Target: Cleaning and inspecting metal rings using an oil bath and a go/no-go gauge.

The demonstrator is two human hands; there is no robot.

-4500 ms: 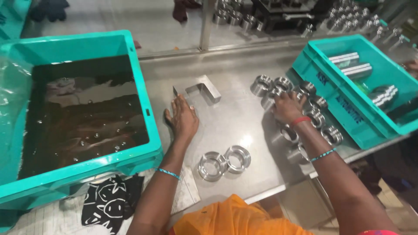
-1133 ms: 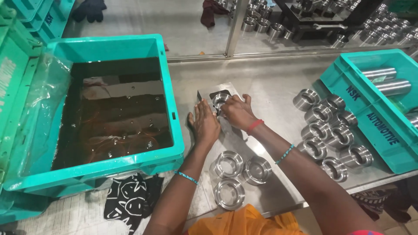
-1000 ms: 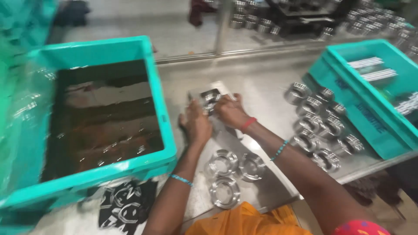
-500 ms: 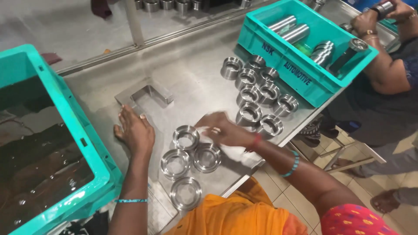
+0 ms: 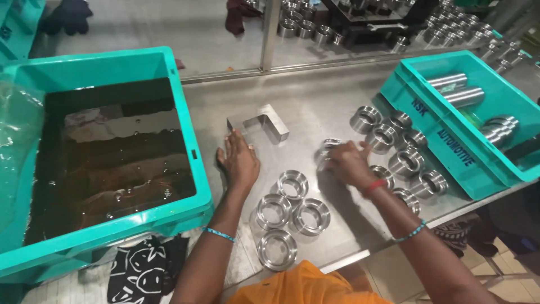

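Right hand (image 5: 347,163) moved since half-second-earlier frame from ring cluster toward unsorted rings, now curled around metal ring (image 5: 328,151), bore tilted sideways, ring at fingertips. Left hand (image 5: 239,160) flat, spread on steel table (image 5: 315,101), holding nothing, beside L-shaped gauge block (image 5: 260,122). Sorted ring cluster (image 5: 289,205) lies between both hands, nearer-body side; left hand slightly closer.

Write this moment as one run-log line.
left hand: flat on steel table | right hand: grip on metal ring | four rings: grouped between the arms
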